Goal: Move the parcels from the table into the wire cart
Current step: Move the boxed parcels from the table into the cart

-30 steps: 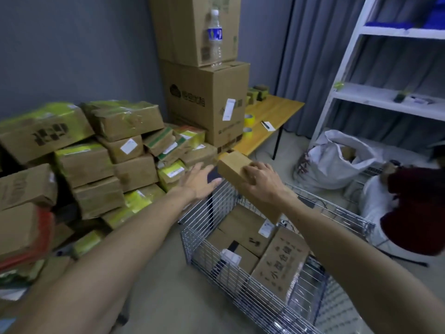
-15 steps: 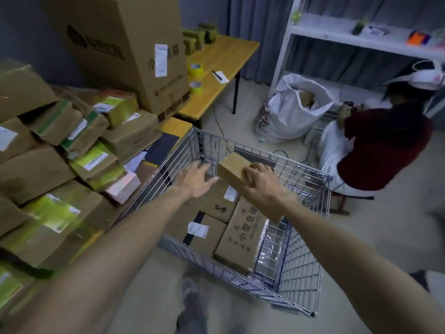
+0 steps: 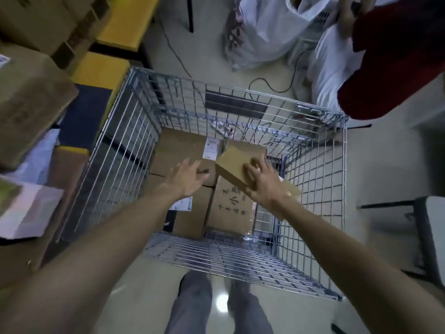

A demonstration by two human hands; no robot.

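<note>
- Step in hand: loading. One small flat brown cardboard parcel (image 3: 234,162) is held tilted inside the mouth of the silver wire-mesh cart (image 3: 345,189), above the boxes already there. It is not yet set down.
- The right hand (image 3: 263,183) grasps this parcel at its near end, with the fingers laid over the top face. The thumb is hidden beneath.
- The left hand (image 3: 186,179) is released, with fingers spread and nothing held. It hovers just beside the parcel. Contact with the box below cannot be determined.
- Cart contents: a brown cardboard box with a white label (image 3: 180,150) at the far side, a brown box printed with black characters (image 3: 228,208) and a third labelled brown box (image 3: 192,218) nearer. Bare mesh floor shows on the right.
- Stacked brown cardboard parcels (image 3: 29,100) stand at the left, beside the yellow-topped desk (image 3: 125,22). The task is judged far from complete.
- Next move, as judged: lower the parcel, level it, seat it on the boxes or the bare mesh, then let go. Releasing it tilted from a height risks a slide.
</note>
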